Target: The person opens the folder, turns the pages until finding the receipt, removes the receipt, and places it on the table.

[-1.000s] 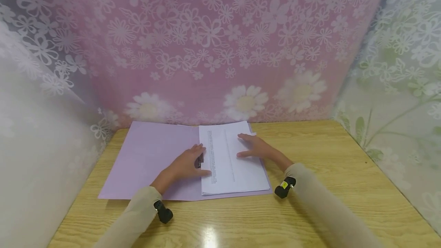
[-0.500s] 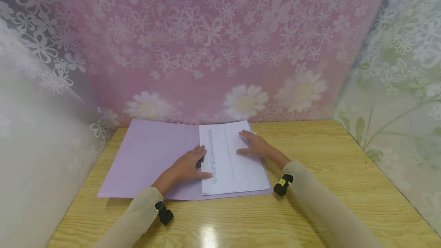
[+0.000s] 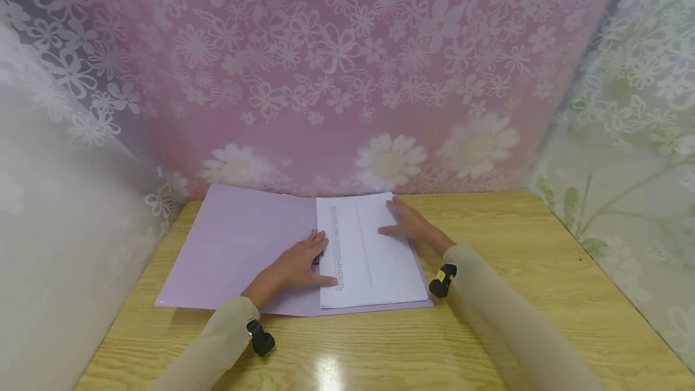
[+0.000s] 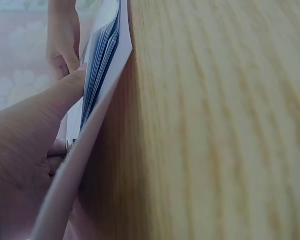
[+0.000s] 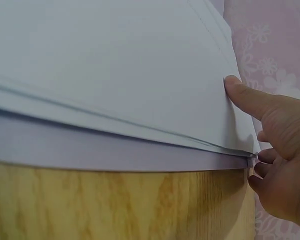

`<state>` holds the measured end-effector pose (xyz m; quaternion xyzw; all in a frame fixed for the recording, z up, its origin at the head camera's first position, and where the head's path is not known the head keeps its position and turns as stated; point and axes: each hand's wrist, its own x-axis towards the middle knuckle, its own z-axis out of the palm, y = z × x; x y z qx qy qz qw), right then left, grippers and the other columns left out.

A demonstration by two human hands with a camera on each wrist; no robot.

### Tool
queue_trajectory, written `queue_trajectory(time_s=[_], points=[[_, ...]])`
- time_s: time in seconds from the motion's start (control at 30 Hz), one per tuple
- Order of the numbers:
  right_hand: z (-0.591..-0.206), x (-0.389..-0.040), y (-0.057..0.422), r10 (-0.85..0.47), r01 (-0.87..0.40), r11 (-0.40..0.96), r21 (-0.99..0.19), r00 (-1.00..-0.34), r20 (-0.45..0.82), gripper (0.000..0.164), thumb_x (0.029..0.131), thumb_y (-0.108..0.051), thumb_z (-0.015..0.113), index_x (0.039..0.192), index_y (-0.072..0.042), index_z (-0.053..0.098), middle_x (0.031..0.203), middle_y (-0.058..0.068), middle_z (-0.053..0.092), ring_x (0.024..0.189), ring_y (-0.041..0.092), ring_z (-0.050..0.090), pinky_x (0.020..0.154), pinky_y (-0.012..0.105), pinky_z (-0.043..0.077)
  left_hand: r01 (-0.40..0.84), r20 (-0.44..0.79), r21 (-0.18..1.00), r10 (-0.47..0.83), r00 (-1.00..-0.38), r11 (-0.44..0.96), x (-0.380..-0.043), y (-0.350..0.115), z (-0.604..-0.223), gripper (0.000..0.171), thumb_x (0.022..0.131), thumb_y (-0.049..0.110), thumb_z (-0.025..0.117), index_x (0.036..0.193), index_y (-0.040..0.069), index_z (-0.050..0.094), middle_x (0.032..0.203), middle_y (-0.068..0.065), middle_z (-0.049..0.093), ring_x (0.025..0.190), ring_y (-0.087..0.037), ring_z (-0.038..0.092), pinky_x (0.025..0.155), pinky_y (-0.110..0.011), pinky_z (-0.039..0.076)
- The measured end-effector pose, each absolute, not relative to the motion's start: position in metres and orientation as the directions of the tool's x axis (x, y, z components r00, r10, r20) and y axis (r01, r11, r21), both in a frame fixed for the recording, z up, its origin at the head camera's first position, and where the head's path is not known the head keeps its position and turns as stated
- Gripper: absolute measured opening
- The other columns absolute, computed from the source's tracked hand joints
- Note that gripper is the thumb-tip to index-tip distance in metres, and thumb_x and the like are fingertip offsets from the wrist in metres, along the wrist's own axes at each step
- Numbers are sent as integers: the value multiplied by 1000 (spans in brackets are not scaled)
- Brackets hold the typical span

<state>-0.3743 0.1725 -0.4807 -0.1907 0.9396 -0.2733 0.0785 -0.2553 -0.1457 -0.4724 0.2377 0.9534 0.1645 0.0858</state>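
Note:
A lilac folder [image 3: 244, 228] lies spread on the table, its left cover raised slightly. A stack of white printed sheets [image 3: 374, 258] lies on its right half. A dark metal clip [image 3: 317, 260] at the fold is partly hidden by my left hand [image 3: 295, 267]. That hand's thumb rests on the left margin of the sheets, its fingers extending over the clip. At the far right corner of the stack is my right hand [image 3: 409, 220]. In the right wrist view, its thumb [image 5: 245, 97] touches the top sheet while the other fingers sit at the paper's edge.
The folder lies on a wood-grain table [image 3: 488, 234]. Behind it hangs a pink floral curtain [image 3: 336, 107], with pale floral hangings [image 3: 641, 168] at the sides. Each sleeve carries a small black wrist camera [image 3: 442, 280].
My right hand has shifted from over the sheets outward to their far right corner. The left hand stays nearly in place, and the folder's left cover has risen a little.

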Motion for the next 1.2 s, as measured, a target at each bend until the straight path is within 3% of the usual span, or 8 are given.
queue_trajectory(time_s=[0.37,1.2], points=[[-483,-381,176,-371,-284,765,-578,-928,-35,94,92,-40,76,159,3,26,169,25,14,157,43,15,128,55,16,414,-67,378,470,-880,828,-255,-146,-475,108,82,68,74,159,4,32,170,-11,21,159,-32,15,127,-51,24],[-475,-371,177,-420,-371,789,-489,-908,12,85,97,-34,70,157,8,27,167,28,18,155,44,19,127,56,20,408,-80,354,462,-883,841,-253,-142,-469,107,82,65,75,158,3,34,170,-13,23,159,-33,18,126,-52,27]])
